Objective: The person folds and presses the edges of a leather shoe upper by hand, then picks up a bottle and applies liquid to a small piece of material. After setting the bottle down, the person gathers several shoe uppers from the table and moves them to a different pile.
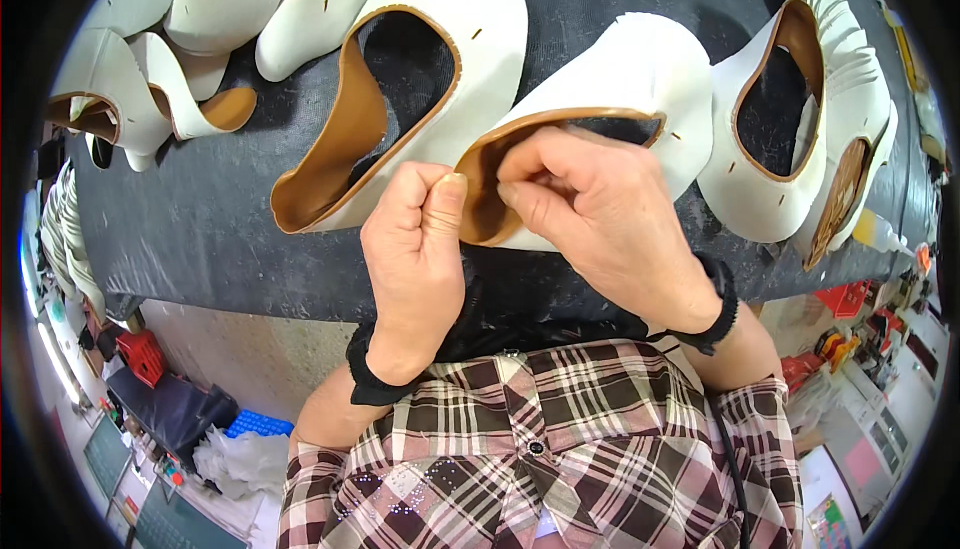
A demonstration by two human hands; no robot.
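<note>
One white shoe upper (615,74) is held at the middle of the near edge of the dark table (235,239). Its lined rim is pinched at the near-left end by the left hand (412,249), whose fingers are curled tight under the thumb. The right hand (605,199) is curled in the opening, its thumb by the tan lining (475,207); whether anything is gripped there cannot be told. Should the rim be pulled unevenly between them, the lining could be creased or the edge stretched; by rubbing on the table, the white outside could be marked. The rounded white end is pointed toward the table's far right, the long axis being laid diagonally from near left. A second upper (490,79) is set left of the table's middle, a third upper (765,194) toward its right; stacked white pieces (850,59) are seen at its far right, more uppers (225,14) at its far left.
</note>
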